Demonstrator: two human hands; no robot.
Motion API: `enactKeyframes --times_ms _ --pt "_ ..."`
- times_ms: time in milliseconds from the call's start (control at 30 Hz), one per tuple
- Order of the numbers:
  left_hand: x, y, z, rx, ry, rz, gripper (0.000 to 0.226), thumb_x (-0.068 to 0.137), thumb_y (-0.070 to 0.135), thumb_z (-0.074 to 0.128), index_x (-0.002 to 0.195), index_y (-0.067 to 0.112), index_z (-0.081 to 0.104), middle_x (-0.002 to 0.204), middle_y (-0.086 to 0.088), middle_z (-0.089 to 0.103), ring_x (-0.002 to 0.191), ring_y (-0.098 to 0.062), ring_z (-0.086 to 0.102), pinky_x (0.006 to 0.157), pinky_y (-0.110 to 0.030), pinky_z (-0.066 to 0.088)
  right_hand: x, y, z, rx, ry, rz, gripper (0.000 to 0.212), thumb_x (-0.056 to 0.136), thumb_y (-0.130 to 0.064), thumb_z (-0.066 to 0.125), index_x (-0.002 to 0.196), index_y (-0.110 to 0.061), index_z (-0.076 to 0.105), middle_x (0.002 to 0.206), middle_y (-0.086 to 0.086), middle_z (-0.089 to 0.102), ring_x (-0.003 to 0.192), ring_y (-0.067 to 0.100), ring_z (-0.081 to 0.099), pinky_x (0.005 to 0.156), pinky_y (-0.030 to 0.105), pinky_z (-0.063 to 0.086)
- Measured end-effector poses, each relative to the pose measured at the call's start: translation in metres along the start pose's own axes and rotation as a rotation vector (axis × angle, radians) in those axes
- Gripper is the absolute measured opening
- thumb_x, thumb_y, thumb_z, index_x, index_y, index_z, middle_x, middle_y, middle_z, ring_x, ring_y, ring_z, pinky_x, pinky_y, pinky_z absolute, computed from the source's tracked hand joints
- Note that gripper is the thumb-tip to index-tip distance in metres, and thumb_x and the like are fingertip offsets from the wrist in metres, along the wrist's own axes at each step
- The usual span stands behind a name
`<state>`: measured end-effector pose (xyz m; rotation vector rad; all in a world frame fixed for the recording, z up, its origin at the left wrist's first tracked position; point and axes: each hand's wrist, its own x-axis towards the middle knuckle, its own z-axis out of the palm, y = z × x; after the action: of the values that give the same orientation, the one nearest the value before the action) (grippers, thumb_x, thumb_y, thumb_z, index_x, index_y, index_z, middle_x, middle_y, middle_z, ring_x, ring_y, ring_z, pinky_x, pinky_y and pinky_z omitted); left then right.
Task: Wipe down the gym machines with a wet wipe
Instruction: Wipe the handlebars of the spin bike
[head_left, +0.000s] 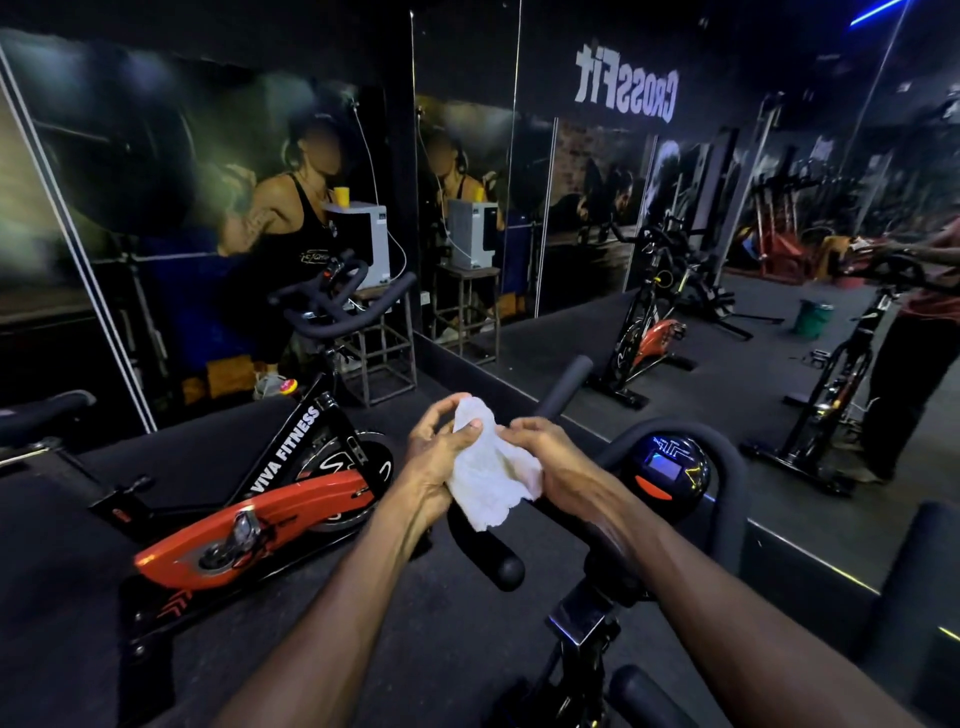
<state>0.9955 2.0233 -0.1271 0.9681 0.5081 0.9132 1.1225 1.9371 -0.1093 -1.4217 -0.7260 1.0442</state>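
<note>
Two bare hands meet in front of the person, above the near bike's handlebar (485, 551). One white wet wipe (491, 467), crumpled, is held between them. Left hand (434, 460): fingers curled, thumb pressed onto the wipe's upper part, gripping it. Right hand (545, 457): fingers curled round the wipe's right edge, also grasping it. The wipe touches no machine; it hangs just over the black grip. Exercise bikes counted on the floor: two. Bike one, nearest, directly under the arms: one round console (670, 467) with a small lit blue screen, black looped bars. Bike two (270, 499), to the left, with an orange flywheel cover and "VIVA FITNESS" on its frame; one black handlebar set raised toward the wall. One black saddle edge (47, 408) at far left; which machine it belongs to I cannot tell. One mirror wall (727, 234) ahead, showing two reflected bikes and reversed "CrossFit" lettering. One white box-shaped appliance (363, 241) on one metal stand (382, 353) beside the mirror, one yellow cup (341, 195) on top. One green bucket (812, 318) appears in the reflection.
</note>
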Motion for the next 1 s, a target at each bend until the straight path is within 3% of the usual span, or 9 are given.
enactKeyframes --times_ms 100,233,367,500,567,633,767,867,1000 --pt "0.000 0.004 0.006 0.080 0.081 0.008 0.025 0.085 -0.004 0.069 0.102 0.015 0.065 0.082 -0.006 0.068 0.067 -0.019 0.065 0.061 -0.031 0.057 0.001 0.005 0.006 0.112 0.042 -0.022 0.024 0.086 0.006 0.069 0.105 -0.001 0.056 0.089 0.016 0.067 0.073 0.022 0.066 0.067 0.032 0.055" --pt "0.007 -0.003 -0.006 0.117 0.329 -0.095 0.021 0.087 0.024 0.074 0.098 0.015 0.059 0.083 -0.005 0.066 0.065 -0.018 0.063 0.055 -0.024 0.051 0.002 0.001 0.004 0.384 0.158 -0.002 0.030 0.088 0.021 0.049 0.096 -0.007 0.049 0.078 0.014 0.060 0.063 0.020 0.061 0.058 0.030 0.054" --pt "0.009 -0.011 -0.015 0.989 0.524 0.134 0.031 0.084 0.045 0.068 0.090 0.016 0.063 0.104 -0.009 0.066 0.106 -0.031 0.060 0.087 -0.033 0.043 0.005 0.004 0.003 0.252 0.218 -0.058 0.025 0.092 0.014 0.050 0.098 -0.010 0.050 0.079 0.012 0.058 0.060 0.019 0.059 0.057 0.031 0.052" --pt "-0.004 0.007 0.017 0.815 0.190 -0.070 0.060 0.085 0.067 0.053 0.072 0.011 0.073 0.068 -0.004 0.071 0.065 -0.022 0.066 0.063 -0.028 0.049 0.003 0.011 0.009 0.130 0.219 -0.145 0.033 0.088 0.015 0.054 0.101 -0.015 0.049 0.107 0.018 0.059 0.085 0.031 0.062 0.081 0.052 0.053" --pt "-0.009 0.008 0.027 0.809 0.086 -0.212 0.052 0.086 0.058 0.060 0.078 0.010 0.075 0.065 -0.005 0.071 0.057 -0.018 0.065 0.053 -0.021 0.045 0.000 0.012 0.011 0.157 0.145 -0.136 0.033 0.089 0.013 0.056 0.103 -0.015 0.049 0.109 0.019 0.064 0.087 0.030 0.065 0.084 0.052 0.054" --pt "-0.011 0.002 0.029 0.761 0.102 -0.193 0.031 0.088 0.032 0.065 0.081 0.003 0.073 0.068 -0.006 0.069 0.057 -0.016 0.062 0.050 -0.020 0.042 0.000 0.016 0.010 0.093 0.123 -0.127 0.035 0.087 0.010 0.059 0.105 -0.017 0.048 0.107 0.021 0.066 0.086 0.028 0.065 0.080 0.046 0.054" --pt "-0.007 -0.015 0.022 0.573 0.179 -0.019 0.014 0.093 0.006 0.058 0.082 0.005 0.067 0.075 -0.010 0.065 0.065 -0.019 0.060 0.057 -0.027 0.045 0.003 0.020 0.000 -0.413 0.398 -0.212 0.036 0.078 -0.019 0.063 0.104 -0.031 0.042 0.100 0.006 0.069 0.088 0.022 0.066 0.078 0.040 0.055" --pt "-0.006 -0.016 0.022 0.495 0.051 -0.020 0.014 0.095 0.010 0.063 0.083 0.007 0.070 0.083 -0.012 0.073 0.072 -0.021 0.067 0.068 -0.034 0.054 0.002 0.015 -0.006 -0.207 0.258 -0.048 0.046 0.082 -0.033 0.074 0.118 -0.015 0.049 0.101 0.006 0.073 0.090 0.024 0.072 0.066 0.035 0.057" --pt "-0.002 -0.015 0.021 0.505 -0.014 -0.079 0.008 0.088 0.005 0.070 0.094 0.010 0.073 0.096 -0.015 0.075 0.084 -0.028 0.073 0.075 -0.040 0.060 -0.003 0.016 -0.007 0.049 0.102 0.008 0.028 0.086 -0.016 0.075 0.109 0.001 0.070 0.098 0.017 0.075 0.090 0.032 0.074 0.076 0.044 0.060"
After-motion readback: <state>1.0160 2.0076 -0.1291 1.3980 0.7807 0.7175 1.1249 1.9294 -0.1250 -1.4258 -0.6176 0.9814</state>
